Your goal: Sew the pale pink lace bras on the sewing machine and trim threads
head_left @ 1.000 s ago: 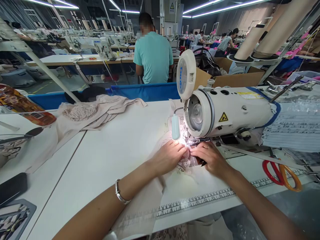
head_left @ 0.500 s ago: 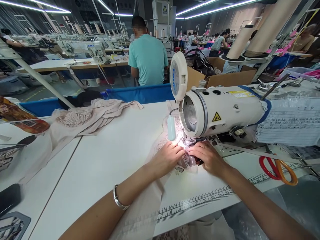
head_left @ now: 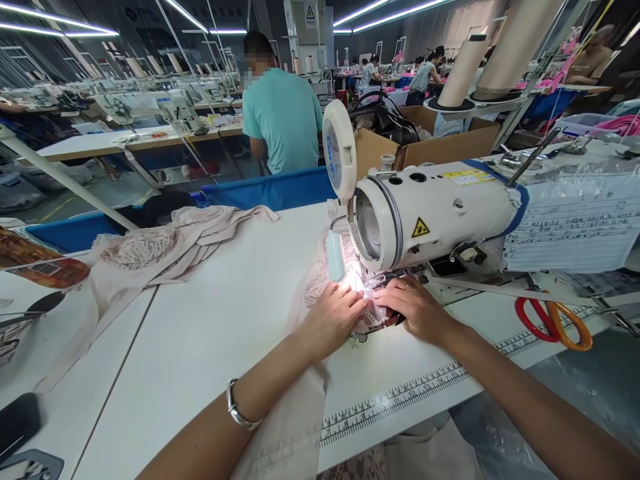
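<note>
Pale pink lace fabric [head_left: 313, 287] lies under the needle area of a white sewing machine [head_left: 440, 210], lit by a small lamp [head_left: 335, 255]. My left hand [head_left: 334, 312] is on the fabric left of the needle, its fingers bent together and gripping the cloth. On the other side my right hand [head_left: 417, 308] holds the fabric's edge with closed fingers, close by the presser foot. The fingertips of both hands nearly meet there. Glare and fingers hide the needle. A plain length of the same pale cloth hangs down beneath my left forearm.
More pale lace pieces [head_left: 145, 243] are heaped at the left of the white table [head_left: 240, 267]. Red and orange-handled scissors [head_left: 555, 320] lie at the right, near a printed ruler strip [head_left: 400, 400]. Thread cones [head_left: 457, 73] stand behind. A person in a teal shirt [head_left: 283, 120] sits ahead.
The camera view has shifted slightly, so the background slides left. The lace between my hands has fed further toward the machine, and less of it shows in front. Both hands keep their hold.
</note>
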The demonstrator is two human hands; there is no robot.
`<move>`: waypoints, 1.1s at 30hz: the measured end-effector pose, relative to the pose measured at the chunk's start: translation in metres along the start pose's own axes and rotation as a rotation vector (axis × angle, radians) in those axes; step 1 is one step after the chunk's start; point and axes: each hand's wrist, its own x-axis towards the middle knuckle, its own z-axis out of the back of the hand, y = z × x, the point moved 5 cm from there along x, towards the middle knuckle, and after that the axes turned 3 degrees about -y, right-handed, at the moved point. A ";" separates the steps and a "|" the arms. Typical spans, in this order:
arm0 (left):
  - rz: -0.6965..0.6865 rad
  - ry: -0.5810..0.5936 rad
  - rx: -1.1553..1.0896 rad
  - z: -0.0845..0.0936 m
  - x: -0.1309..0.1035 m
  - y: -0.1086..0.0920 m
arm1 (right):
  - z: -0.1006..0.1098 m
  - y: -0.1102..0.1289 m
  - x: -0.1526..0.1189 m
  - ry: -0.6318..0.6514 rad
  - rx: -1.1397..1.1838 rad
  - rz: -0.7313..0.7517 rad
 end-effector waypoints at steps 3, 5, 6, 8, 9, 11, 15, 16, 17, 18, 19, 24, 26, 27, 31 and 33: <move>-0.019 -0.062 0.043 0.000 0.000 -0.005 | -0.002 -0.002 -0.001 0.021 0.002 -0.024; -0.070 -0.060 0.062 -0.002 0.001 -0.011 | -0.002 -0.003 -0.001 0.031 0.004 -0.031; -0.106 -0.044 0.060 -0.003 0.001 -0.014 | -0.002 -0.002 -0.001 0.030 0.005 -0.029; -0.163 -0.004 0.052 -0.006 0.002 -0.019 | 0.000 -0.001 -0.002 0.007 0.007 -0.013; -0.172 0.011 0.050 -0.007 0.002 -0.020 | 0.001 -0.001 -0.002 -0.008 0.008 -0.006; -0.151 0.013 0.059 -0.007 0.001 -0.018 | 0.003 0.000 -0.001 -0.033 0.017 0.005; -0.077 -0.007 0.063 -0.007 -0.001 -0.015 | 0.005 0.002 0.000 -0.058 0.045 0.019; -0.063 -0.008 0.058 -0.008 -0.001 -0.014 | 0.006 0.001 0.000 -0.062 0.046 0.020; -0.053 -0.009 0.053 -0.008 -0.002 -0.013 | 0.006 0.001 0.000 -0.065 0.043 0.019; -0.045 -0.014 0.049 -0.008 -0.002 -0.013 | 0.006 0.001 0.000 -0.064 0.040 0.015; -0.039 -0.021 0.045 -0.008 -0.002 -0.012 | 0.006 0.000 0.000 -0.061 0.036 0.011; -0.015 -0.054 0.012 -0.006 -0.001 -0.004 | 0.005 -0.001 0.000 -0.043 0.025 0.005; 0.006 -0.055 0.002 -0.007 -0.001 -0.001 | 0.004 -0.001 0.001 -0.031 0.025 0.004; 0.018 -0.055 -0.002 -0.007 -0.001 0.001 | 0.004 -0.001 0.001 -0.023 0.024 -0.001; 0.046 -0.078 -0.041 -0.007 -0.001 0.003 | 0.004 -0.001 0.001 -0.021 0.027 -0.008; 0.057 -0.089 -0.072 -0.006 -0.001 0.003 | 0.004 0.000 0.000 -0.016 0.035 0.008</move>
